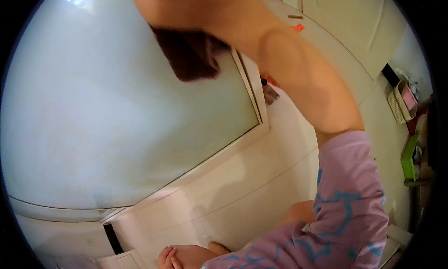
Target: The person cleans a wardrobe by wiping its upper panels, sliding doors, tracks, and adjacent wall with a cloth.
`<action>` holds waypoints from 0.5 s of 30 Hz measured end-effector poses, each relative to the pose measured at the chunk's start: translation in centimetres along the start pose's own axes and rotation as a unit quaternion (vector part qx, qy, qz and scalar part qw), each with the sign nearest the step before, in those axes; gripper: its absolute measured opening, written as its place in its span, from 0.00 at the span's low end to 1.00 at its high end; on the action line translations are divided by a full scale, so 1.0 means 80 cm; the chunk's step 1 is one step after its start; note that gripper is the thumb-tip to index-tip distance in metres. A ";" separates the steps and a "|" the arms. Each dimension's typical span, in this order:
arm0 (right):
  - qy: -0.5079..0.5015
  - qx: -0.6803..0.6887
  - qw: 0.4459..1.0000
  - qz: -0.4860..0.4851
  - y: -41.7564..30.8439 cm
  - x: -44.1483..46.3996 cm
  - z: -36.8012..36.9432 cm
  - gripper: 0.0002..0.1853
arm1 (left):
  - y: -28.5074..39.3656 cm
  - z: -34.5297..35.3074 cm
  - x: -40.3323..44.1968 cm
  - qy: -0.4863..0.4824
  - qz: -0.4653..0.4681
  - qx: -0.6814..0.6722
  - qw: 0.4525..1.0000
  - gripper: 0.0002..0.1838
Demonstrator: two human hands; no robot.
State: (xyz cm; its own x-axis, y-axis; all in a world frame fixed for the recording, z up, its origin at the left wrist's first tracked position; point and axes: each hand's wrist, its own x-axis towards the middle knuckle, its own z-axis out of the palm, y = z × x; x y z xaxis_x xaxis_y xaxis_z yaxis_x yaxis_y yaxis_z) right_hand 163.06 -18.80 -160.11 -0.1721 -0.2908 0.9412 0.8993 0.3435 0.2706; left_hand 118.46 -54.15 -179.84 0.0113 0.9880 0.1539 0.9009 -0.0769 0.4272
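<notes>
My right arm reaches across the upper part of the view, and my right hand [161, 7] is at the top edge, its fingers out of sight. A dark maroon cloth [191, 56] hangs from beneath this hand and wrist, against a large frosted glass panel [116, 115]. At the bottom edge my left hand [173, 258] is partly cut off, its visible fingers curled together. Whatever it may hold is hidden.
A pale frame [263, 105] edges the glass. Light tiles [242, 185] lie below it. At the right are a cream basket [399, 103], a green tray [409, 159] and a pale door [350, 17]. Small dark and red items [269, 89] sit beside the frame.
</notes>
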 end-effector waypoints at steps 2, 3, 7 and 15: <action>-0.002 -0.009 1.000 0.000 -0.020 -0.075 -0.010 0.09 | -0.001 0.000 -0.003 -0.003 0.007 0.004 1.000 0.18; 0.046 -0.060 0.997 -0.026 -0.026 -0.109 -0.016 0.10 | -0.003 0.000 -0.005 0.001 0.011 0.004 1.000 0.18; -0.289 0.011 0.956 0.054 -0.100 -0.302 -0.126 0.09 | -0.001 -0.013 -0.028 -0.001 0.029 0.022 0.999 0.18; -0.521 0.169 0.278 0.789 -0.154 -0.388 -0.311 0.19 | -0.048 -0.030 -0.079 0.026 0.046 0.079 0.995 0.17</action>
State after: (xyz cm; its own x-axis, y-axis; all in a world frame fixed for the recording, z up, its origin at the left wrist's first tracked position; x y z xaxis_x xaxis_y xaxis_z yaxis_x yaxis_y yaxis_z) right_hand 167.35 -36.21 -197.69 0.1477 0.8162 -0.5585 0.1260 -0.5756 -0.8079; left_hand 113.94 -60.44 -180.34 0.0792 0.9692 0.2333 0.9541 -0.1415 0.2640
